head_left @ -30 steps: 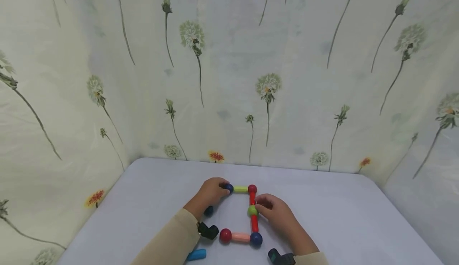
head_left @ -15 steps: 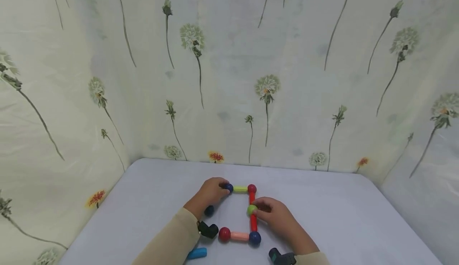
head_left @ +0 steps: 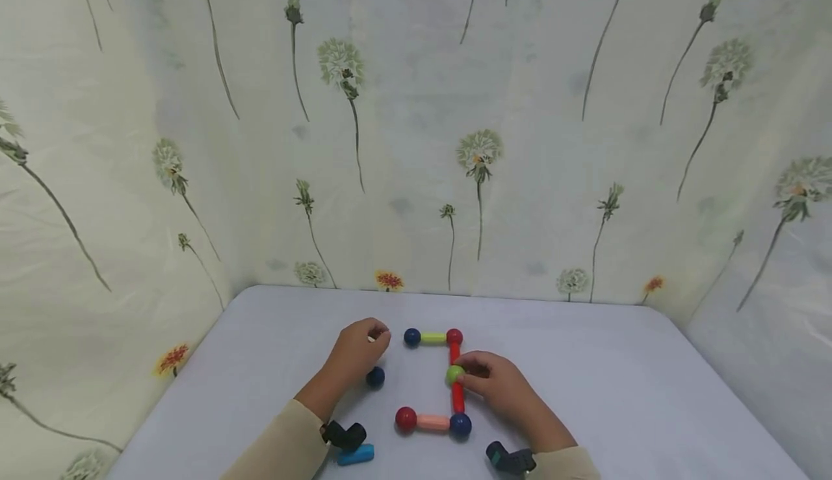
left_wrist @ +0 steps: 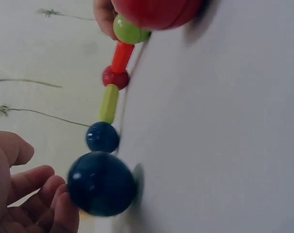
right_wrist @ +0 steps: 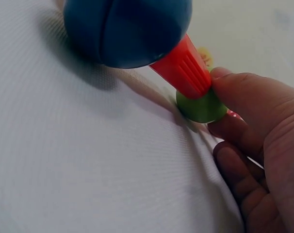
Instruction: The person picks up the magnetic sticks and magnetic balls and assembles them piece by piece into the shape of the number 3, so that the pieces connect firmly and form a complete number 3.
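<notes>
My right hand [head_left: 499, 382] pinches a green ball [head_left: 453, 374] between thumb and fingers. Red rods [head_left: 458, 398] run from that ball to a far red ball [head_left: 454, 337] and a near blue ball [head_left: 461, 426]. A yellow-green rod [head_left: 432, 338] joins the far red ball to another blue ball [head_left: 412, 337]. At the near side, a pink rod [head_left: 433, 422] ends in a red ball [head_left: 406, 419]. Loosely bent and holding nothing, my left hand [head_left: 359, 348] hovers left of this shape, close to a separate blue ball [head_left: 375, 377]; whether they touch I cannot tell.
A light-blue rod [head_left: 355, 455] lies near the left wrist camera [head_left: 344, 436]. The white tabletop [head_left: 585, 364] ends at the back against a curtain [head_left: 403, 141] printed with dandelions.
My left hand has let go of the far blue ball and drawn back to the left, near the loose blue ball. My right hand has closed its fingers on the green ball.
</notes>
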Demonstrator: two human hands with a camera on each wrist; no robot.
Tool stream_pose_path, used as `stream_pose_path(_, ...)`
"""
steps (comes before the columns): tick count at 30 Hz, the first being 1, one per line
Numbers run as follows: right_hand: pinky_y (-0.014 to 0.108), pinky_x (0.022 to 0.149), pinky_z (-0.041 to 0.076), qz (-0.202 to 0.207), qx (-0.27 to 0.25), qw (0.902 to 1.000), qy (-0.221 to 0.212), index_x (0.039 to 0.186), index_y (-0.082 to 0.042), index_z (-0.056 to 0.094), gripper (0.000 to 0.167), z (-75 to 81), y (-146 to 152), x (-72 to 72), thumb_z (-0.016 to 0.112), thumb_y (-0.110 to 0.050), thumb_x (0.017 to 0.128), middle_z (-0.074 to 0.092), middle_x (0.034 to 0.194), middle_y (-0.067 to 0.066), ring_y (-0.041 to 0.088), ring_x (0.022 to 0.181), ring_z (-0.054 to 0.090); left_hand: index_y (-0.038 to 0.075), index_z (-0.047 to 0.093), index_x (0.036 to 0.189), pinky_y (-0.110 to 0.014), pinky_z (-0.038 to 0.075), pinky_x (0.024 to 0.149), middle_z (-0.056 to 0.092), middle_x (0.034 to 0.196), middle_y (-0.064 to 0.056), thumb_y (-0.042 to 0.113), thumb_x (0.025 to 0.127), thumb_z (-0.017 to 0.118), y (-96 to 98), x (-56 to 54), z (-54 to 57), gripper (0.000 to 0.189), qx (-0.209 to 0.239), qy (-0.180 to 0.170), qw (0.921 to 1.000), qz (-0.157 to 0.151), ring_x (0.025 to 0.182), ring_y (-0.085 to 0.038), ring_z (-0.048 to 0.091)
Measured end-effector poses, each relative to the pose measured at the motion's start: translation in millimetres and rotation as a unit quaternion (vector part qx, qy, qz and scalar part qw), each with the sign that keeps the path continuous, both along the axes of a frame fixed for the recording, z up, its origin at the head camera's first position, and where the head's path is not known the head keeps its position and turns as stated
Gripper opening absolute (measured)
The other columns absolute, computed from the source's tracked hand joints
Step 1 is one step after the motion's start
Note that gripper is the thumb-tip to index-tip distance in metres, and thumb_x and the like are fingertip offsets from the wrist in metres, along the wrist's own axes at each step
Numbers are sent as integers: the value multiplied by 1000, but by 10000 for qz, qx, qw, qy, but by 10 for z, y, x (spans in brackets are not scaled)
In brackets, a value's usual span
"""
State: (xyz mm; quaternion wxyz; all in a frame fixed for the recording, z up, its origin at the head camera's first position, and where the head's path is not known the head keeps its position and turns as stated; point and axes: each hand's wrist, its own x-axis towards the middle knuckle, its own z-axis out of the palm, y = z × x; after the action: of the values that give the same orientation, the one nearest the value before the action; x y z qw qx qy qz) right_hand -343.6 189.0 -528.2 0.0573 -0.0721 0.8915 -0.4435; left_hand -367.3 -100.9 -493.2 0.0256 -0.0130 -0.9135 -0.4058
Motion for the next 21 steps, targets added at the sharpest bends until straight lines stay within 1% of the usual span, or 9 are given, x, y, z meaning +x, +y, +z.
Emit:
stream_pose_path(2,50,102,54,-8,22,10000,-9,116,-30,75,29,-4,-6,0,82,-40,90,73,116,-9,14,110,66,18,72,108,-35,56,77,68,99,2,33,102,65,-94,129,25,17,-12,62,10000,-45,90,-17,61)
stream_pose_path(4,50,102,53,-24,35,10000,-10,115,-31,75,28,-2,-13,4,82,-40,90,73,116,-9,14,111,66,18,72,101,-33,54,71,67,92,3,33,102,66,-183,254,48,16,-43,24,9999,-150,84,-16,59)
stream_pose_path(6,50,102,53,-44,39,10000,-38,115,-31,75,27,3,-24,10,82,-39,90,73,115,-10,14,111,65,18,70,96,-32,51,66,65,86,2,32,101,67,-262,373,63,15,-84,-145,9994,-305,79,-17,57)
stream_pose_path(9,50,102,53,-73,32,10000,-12,115,-30,75,26,27,-21,9,81,-37,91,73,115,-9,14,111,65,18,69,92,-31,49,64,63,83,2,33,100,69,-338,508,106,17,-173,-408,9973,-580,76,-17,56)
stream_pose_path(12,50,102,53,-63,29,10000,16,116,-28,75,26,38,-26,14,81,-36,91,73,116,-8,15,111,65,17,69,91,-33,48,63,62,82,2,34,100,70,-395,624,168,19,-318,-651,9925,-985,75,-17,55)
stream_pose_path(15,50,102,53,-69,44,10000,-20,117,-28,75,28,35,-42,23,81,-37,91,73,117,-7,15,111,65,17,69,88,-33,47,63,63,80,2,34,100,71,-439,730,232,20,-506,-957,9824,-1524,74,-17,56)
stream_pose_path(18,50,102,53,-105,90,9999,-64,117,-28,75,28,31,-55,32,81,-37,90,72,117,-8,15,111,65,21,69,85,-33,46,64,63,77,3,37,97,74,-466,818,264,21,-923,-1359,9642,-2080,73,-15,56)
stream_pose_path(21,50,102,53,-77,104,9999,-12,117,-27,75,29,34,-56,28,81,-36,91,73,117,-7,16,111,65,24,69,84,-32,46,65,63,78,4,38,93,79,-475,886,276,20,-1379,-1670,9451,-2446,74,-13,56)
